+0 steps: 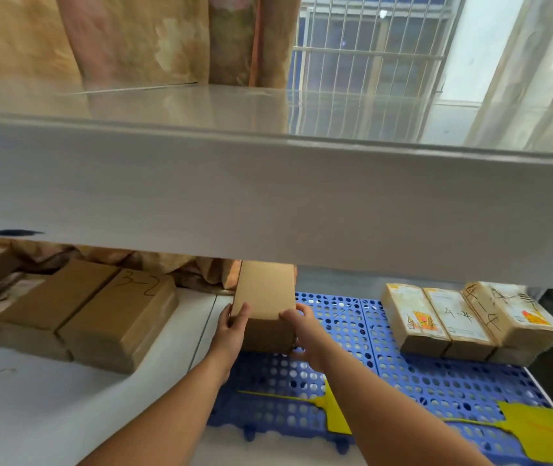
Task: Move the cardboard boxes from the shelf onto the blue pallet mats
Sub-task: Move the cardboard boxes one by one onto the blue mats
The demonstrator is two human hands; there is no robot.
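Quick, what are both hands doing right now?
Left hand: gripping the left side of the plain cardboard box.
Right hand: gripping the right side of the same box.

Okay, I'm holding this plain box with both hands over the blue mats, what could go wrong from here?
1. The plain brown cardboard box sits at the left edge of the blue perforated plastic pallet mats; set down there, it may overhang onto the white surface.
2. The left hand and right hand grip only its near corners, so it might tip.
3. The yellow flat plastic swatters lying on the mats could end up under later boxes.
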